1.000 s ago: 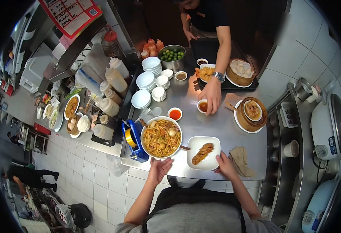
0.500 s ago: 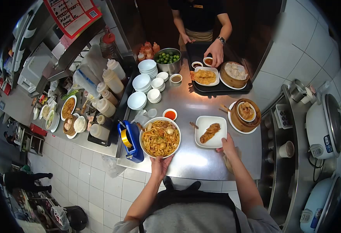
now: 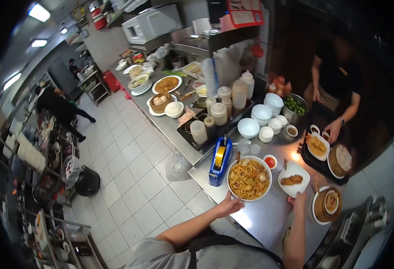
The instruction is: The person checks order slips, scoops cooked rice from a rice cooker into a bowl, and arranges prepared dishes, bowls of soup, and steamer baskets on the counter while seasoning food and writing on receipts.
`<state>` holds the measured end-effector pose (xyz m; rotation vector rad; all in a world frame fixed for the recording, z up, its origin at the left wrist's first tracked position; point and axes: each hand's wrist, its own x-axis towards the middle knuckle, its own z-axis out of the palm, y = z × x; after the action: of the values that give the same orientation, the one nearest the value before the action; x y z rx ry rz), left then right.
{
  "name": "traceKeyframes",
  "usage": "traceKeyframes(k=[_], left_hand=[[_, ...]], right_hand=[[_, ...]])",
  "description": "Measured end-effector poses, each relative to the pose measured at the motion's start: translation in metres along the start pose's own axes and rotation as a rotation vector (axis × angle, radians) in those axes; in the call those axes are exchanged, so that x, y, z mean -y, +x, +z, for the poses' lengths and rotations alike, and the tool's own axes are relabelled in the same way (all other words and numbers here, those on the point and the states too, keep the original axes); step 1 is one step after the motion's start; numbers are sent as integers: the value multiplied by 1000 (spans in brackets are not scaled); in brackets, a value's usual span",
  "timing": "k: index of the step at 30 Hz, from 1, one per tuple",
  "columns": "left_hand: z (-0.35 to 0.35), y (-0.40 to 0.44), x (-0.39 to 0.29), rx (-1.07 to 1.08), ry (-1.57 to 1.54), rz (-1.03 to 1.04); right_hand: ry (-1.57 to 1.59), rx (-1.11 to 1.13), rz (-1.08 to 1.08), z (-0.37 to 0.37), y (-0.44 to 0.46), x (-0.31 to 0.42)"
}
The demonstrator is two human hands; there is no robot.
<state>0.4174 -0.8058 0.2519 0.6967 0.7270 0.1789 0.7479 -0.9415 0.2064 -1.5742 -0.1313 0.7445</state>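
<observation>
My left hand [image 3: 230,206] is at the near edge of a white bowl of noodles [image 3: 250,178]. Its palm is turned up, thumb and fingers apart, close against or touching the bowl. My right hand [image 3: 298,200] grips the near corner of a square white plate [image 3: 302,188], with some fingers hidden beneath. On that plate lies a brown piece of food [image 3: 292,180], a wooden clip at the rim. A red sauce dish [image 3: 270,162] sits between bowl and plate. Left of the bowl stands a blue tape dispenser [image 3: 218,162].
A bamboo steamer [image 3: 324,210] on a plate is to the right. Across the counter [image 3: 268,215], a co-worker's hand [image 3: 334,130] reaches over a black tray [image 3: 316,167] of dishes. Stacked bowls [image 3: 248,128], limes [image 3: 295,106] and squeeze bottles [image 3: 239,95] stand behind. Another person [image 3: 58,107] is far left.
My view has swung left, showing more of the kitchen aisle. My left hand's fingers have come out slightly from under the noodle bowl. The right hand stays on the plate.
</observation>
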Motion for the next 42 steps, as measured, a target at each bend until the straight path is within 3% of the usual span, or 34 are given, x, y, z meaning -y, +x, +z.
traceKeyframes(k=[3,5,7,10,14,16,18,20,22,24,27,31,35,42], left_hand=[[-41,-52,-38,285,383,-262],[-66,-95,-87,354,454,-346],[-114,-115,-127,304,411,-260],[-186,-124,-199,68,331,-35],[-298,-66,-286,-415,-42,433],[-365,-22,-323,-646,-133,558],[-415,12,-362,-849,-100,602],[-446,32,-391,-979,180,571],[-459,39,-410,-961,231,528],[-478,50,-419,-941,301,586],[-496,62,-428,-949,205,638],[-500,58,-436,-868,375,517],[-490,65,-431,-886,324,661],[-471,63,-429,-667,-65,703]], right_hand=[[114,25,76,-5,-22,14],[-248,-94,85,-8,-53,36],[-479,-104,74,-19,-68,39],[-410,223,-68,19,-105,74],[-262,878,-205,188,-184,165],[-137,1345,-131,281,-203,185],[-66,1602,68,375,-211,175],[-243,1604,-73,473,-203,151],[-673,1248,-335,560,-187,142],[-917,791,-840,630,-126,84],[-1329,426,-803,688,-98,89],[-1375,367,-689,717,-67,87],[-1326,395,-683,721,-57,85],[-1222,387,-761,722,-50,81]])
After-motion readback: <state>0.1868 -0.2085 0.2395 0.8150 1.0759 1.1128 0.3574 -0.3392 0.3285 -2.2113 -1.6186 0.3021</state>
